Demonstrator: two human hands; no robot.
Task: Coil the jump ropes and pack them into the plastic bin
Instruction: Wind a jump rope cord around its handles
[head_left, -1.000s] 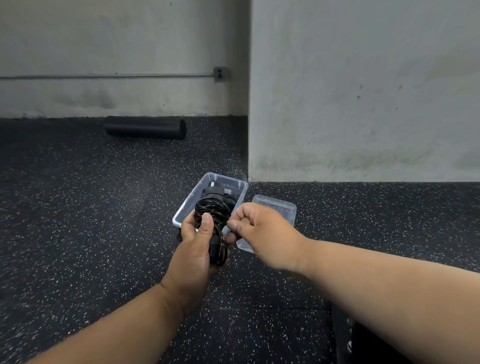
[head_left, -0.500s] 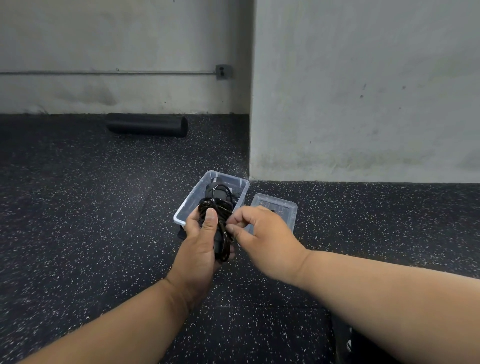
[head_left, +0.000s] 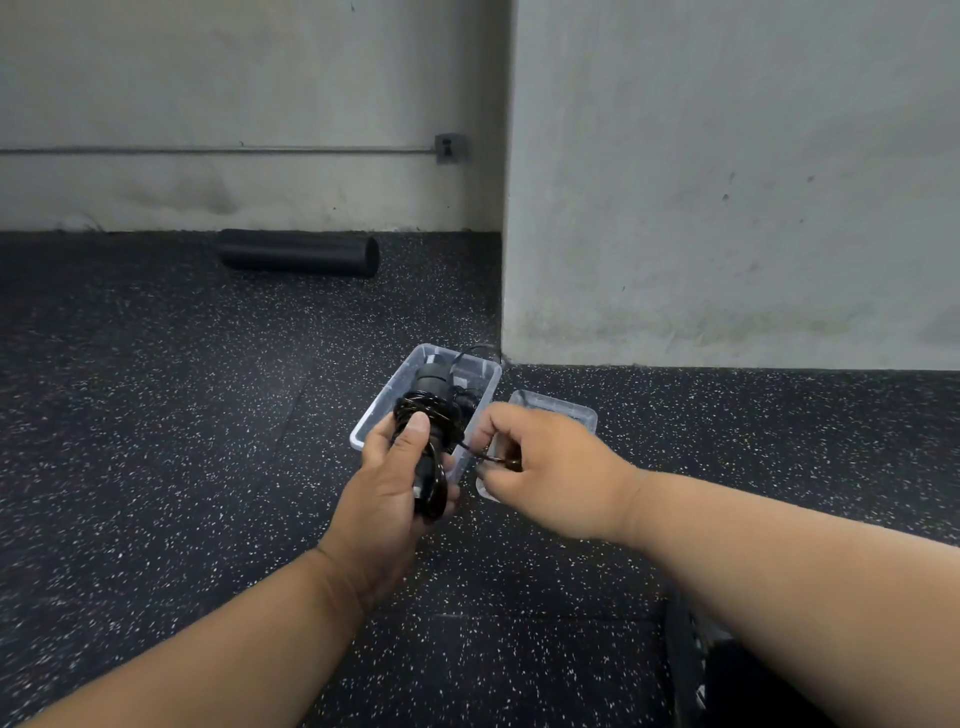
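Above the speckled black rubber floor (head_left: 156, 467), the left hand (head_left: 387, 491) grips a glossy black jump rope (head_left: 428, 415) wound around its cylindrical handles, held over the clear rectangular plastic bin (head_left: 376, 408), while the right hand (head_left: 540, 467) pinches the rope's thin loose end, beside the bin's clear lid (head_left: 566, 405).

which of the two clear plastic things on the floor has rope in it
The plastic bin, left, beside the wall corner, holds black rope; the flat lid to its right shows none.

My left hand (head_left: 387, 480) holds the rope (head_left: 431, 431) mid-frame, over the bin (head_left: 374, 410); lid (head_left: 571, 408) right, roller (head_left: 298, 253) upper left.
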